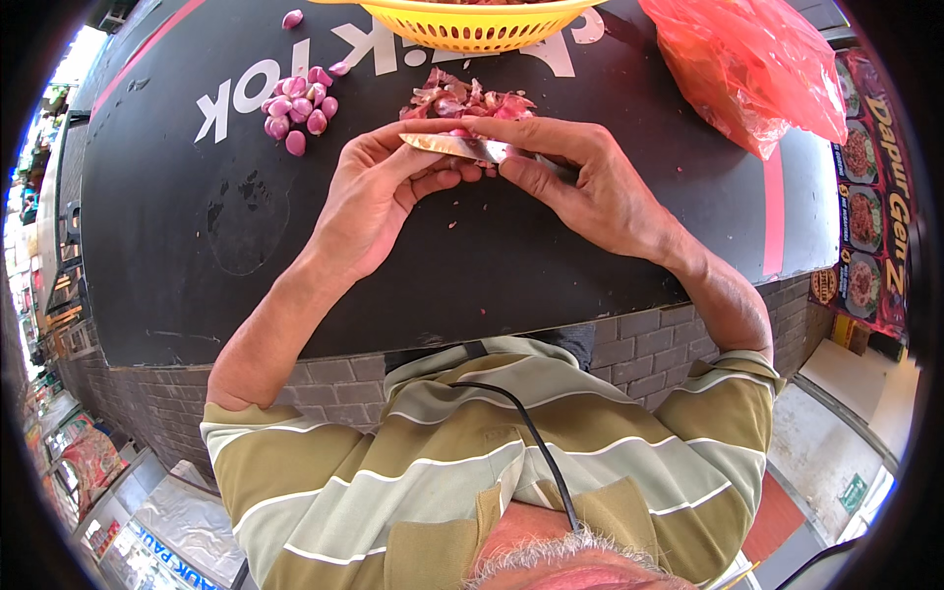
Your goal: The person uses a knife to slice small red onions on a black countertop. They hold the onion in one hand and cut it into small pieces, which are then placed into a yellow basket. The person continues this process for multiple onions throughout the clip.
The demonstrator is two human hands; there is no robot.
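My right hand (pixel 601 173) grips a small knife (pixel 446 145), its blade pointing left across my left hand (pixel 372 184). Between the fingertips of the left hand is a small pinkish piece, apparently a shallot (pixel 461 133), mostly hidden by the blade and fingers. Both hands meet above the black tabletop (pixel 472 295). Just beyond them lies a heap of reddish-brown shallot skins (pixel 472 96). Several peeled purple shallots (pixel 300 109) are piled to the left, and a single one (pixel 293 19) sits farther back.
A yellow perforated plastic basket (pixel 472 26) holding brownish contents stands at the far edge of view. To the right rests a red plastic bag (pixel 745 74). Small scraps dot the table. A printed food banner (pixel 870 192) hangs beyond the right edge; brick paving (pixel 332 383) shows below.
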